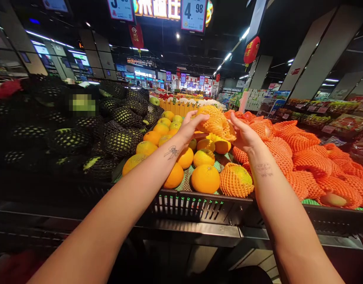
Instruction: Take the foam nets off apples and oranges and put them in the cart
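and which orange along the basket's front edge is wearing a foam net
The rightmost, yellow-green orange, beside the right forearm; the other oranges visible there are bare.

A hanging price sign (193,15) overhead reads "4.98".

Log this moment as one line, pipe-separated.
left hand: holding netted fruit | right hand: at its right side | fruit: above oranges | oranges: in black crate

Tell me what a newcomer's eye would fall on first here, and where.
First, the yellow-orange foam net between the left hand and right hand, above loose orange fruit. Next, the heap of red-orange netted fruit on the right, then the dark-netted fruit piled on the left.
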Demonstrator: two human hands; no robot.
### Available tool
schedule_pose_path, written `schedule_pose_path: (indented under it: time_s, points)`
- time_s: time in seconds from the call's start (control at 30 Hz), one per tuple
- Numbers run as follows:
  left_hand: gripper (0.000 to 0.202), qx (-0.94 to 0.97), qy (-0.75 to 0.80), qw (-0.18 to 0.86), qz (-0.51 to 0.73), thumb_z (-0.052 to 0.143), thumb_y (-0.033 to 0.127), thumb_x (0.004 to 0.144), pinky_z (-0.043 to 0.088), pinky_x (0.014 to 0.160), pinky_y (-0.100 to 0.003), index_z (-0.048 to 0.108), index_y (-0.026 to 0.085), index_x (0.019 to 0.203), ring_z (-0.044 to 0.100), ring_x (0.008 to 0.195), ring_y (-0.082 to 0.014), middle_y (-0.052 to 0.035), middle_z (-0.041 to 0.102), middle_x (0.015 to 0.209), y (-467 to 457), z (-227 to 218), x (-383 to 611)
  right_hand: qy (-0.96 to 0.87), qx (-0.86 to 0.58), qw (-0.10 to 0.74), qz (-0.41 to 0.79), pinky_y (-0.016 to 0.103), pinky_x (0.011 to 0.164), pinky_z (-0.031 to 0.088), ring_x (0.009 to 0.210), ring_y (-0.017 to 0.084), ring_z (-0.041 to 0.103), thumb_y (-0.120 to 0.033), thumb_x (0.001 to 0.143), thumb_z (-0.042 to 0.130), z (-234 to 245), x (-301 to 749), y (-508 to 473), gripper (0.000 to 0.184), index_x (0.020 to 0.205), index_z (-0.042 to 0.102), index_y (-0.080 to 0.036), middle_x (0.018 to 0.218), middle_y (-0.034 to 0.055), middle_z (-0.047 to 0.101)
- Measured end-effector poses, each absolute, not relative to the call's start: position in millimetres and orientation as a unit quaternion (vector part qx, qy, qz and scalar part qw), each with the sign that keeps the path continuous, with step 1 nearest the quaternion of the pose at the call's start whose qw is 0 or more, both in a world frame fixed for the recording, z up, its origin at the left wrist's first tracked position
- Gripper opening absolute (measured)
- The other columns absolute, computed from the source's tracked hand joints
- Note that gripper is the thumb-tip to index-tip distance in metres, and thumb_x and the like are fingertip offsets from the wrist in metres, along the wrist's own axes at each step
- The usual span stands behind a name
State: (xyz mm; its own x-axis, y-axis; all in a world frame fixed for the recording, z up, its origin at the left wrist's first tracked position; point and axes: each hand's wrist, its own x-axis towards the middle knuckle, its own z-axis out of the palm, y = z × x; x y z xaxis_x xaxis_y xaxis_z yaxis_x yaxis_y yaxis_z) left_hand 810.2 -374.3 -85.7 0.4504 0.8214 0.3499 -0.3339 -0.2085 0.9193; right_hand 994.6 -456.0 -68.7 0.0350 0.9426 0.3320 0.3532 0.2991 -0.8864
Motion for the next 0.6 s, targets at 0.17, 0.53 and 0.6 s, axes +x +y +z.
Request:
schedule_pose_path:
  time_s: [0.17,0.53,0.6]
  points:
    - [0.061,0.648,0.206,0.586,0.441,0.075,0.042,0.068,0.062,0.079,-0.037,0.048,0.025,0.12,0.068,0.108,-0.0248,-0.0065,0.067,0.125,-374.1,-88.0,809.5,-0.598,-0.48,0.594,0.244,0.049,0.099,0.057,0.138,0.031,0.055,-0.084,0.078,0.058,-72.9,995.8,-446.3,0.076,0.131,0.054,-0.029,0.146,0.008,0.06]
    - [0.023,0.554,0.171,0.697,0.421,0.053,0.035,0.094,0.058,0.091,-0.043,0.061,0.018,0.107,0.068,0.103,-0.0271,-0.0117,0.071,0.097,-385.0,-77.8,803.4,-0.582,-0.409,0.599,0.367,0.047,0.098,0.059,0.129,0.031,0.061,-0.068,0.074,0.073,-81.4,989.7,-442.3,0.057,0.112,0.061,-0.027,0.131,0.0068,0.068]
    - [0.023,0.537,0.166,0.702,0.439,0.053,0.037,0.094,0.058,0.089,-0.044,0.06,0.019,0.107,0.068,0.097,-0.026,-0.0099,0.071,0.095,-385.0,-77.6,802.2,-0.576,-0.399,0.61,0.37,0.044,0.095,0.059,0.128,0.029,0.061,-0.06,0.07,0.077,-81.8,991.9,-443.5,0.052,0.107,0.061,-0.027,0.131,0.0041,0.068]
